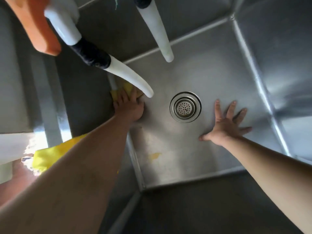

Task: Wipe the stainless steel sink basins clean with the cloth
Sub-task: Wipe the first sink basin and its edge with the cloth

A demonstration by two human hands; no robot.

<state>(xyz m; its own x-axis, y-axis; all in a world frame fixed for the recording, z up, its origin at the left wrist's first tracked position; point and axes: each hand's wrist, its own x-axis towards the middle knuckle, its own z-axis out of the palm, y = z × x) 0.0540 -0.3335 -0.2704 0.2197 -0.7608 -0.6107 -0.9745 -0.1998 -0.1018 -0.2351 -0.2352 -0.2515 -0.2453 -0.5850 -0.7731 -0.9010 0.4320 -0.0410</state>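
While the left hand [129, 107] presses the yellow cloth [118, 92] into the basin floor [202, 73] corner, the right hand [226, 124] braces, fingers spread; next, probably sweep toward the drain [185, 106].

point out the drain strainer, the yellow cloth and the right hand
drain strainer [185, 107]: head view, perforated centre of the basket.
yellow cloth [127, 87]: head view, fold showing above the left hand's fingers.
right hand [226, 125]: head view, back of the hand, spread flat on the basin floor.
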